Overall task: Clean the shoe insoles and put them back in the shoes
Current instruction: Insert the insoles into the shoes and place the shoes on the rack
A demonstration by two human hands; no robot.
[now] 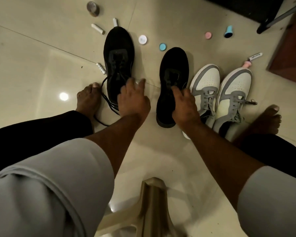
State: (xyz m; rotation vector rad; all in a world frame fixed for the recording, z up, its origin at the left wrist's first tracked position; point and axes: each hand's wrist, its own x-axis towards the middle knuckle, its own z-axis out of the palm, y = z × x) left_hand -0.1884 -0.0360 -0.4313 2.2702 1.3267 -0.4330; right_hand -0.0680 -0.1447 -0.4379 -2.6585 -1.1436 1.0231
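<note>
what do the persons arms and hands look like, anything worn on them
Both arms wear loose light grey sleeves, the left sleeve and the right sleeve, pushed up so the forearms are bare. The left hand and right hand are bare too: no gloves, and no watch, ring or bracelet shows. The sleeves are plain, with no markings visible.
</note>
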